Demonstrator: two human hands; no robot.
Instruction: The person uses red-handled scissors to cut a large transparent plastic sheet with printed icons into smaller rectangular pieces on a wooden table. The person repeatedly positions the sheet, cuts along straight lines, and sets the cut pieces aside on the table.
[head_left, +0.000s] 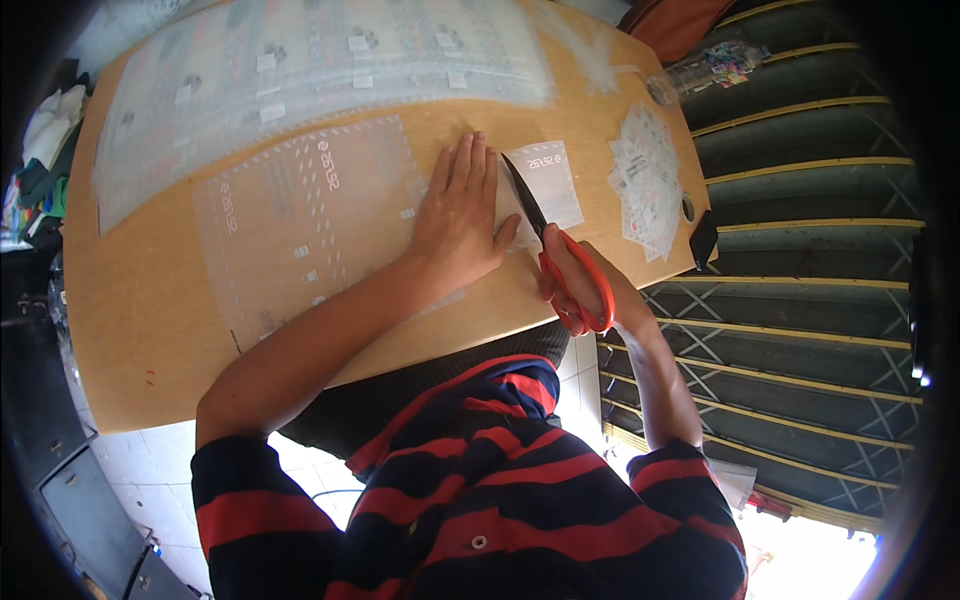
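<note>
My left hand [460, 220] lies flat on the right end of a translucent printed plastic sheet [268, 225], fingers pointing away from me and thumb held out to the right. The red-handled scissors [527, 193] are in my right hand [573, 280], with its fingers through the handle loops. Their dark blades point away and slightly left, just right of my left fingers. They lie along the left side of a smaller printed plastic piece [556, 195]. Whether that piece is joined to the sheet under my hand cannot be made out.
A wide stack of printed plastic sheets [330, 75] covers the far side of the wooden table [130, 330]. At right are a pile of small cut pieces [645, 185], a clear plastic bottle [690, 78] holding colourful bits, and a black phone-like object [704, 238] at the edge.
</note>
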